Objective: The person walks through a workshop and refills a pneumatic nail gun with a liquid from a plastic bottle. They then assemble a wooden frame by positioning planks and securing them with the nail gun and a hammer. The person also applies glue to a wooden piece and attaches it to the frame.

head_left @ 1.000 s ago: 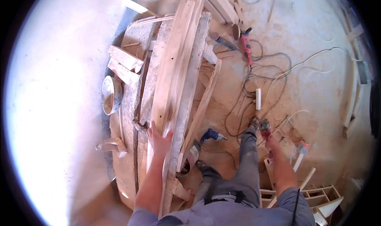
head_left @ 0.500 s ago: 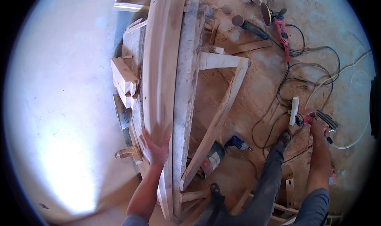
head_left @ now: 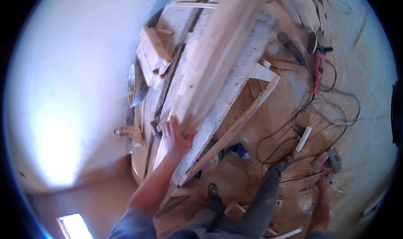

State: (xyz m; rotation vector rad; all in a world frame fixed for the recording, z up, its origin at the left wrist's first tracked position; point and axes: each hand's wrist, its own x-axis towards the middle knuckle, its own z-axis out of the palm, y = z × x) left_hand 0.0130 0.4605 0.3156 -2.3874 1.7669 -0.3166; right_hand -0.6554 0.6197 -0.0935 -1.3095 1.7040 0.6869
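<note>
My left hand (head_left: 178,139) lies on the near part of a long, pale wooden beam (head_left: 214,67), fingers spread over its top and thumb apart. The beam rests lengthwise on a rough, whitish bench plank (head_left: 239,79). Low on the right, my right hand (head_left: 322,183) is at the near end of a red power tool (head_left: 323,160) with a flat grey base. Its fingers are smeared by motion, so whether they touch the tool cannot be made out. A white wooden strip (head_left: 303,139) lies on the floor beyond that tool.
Stacked wood blocks (head_left: 153,54) and a wooden-handled hand saw (head_left: 130,132) sit at the bench's left side. A diagonal wooden brace (head_left: 235,132) props the right side. A blue drill (head_left: 240,151), a red sander (head_left: 319,69) and looping cables (head_left: 294,117) lie on the dusty floor.
The view has turned, so the beam now leans to the right. My right hand has drawn back toward me from the red power tool it was on. My left hand stays on the beam.
</note>
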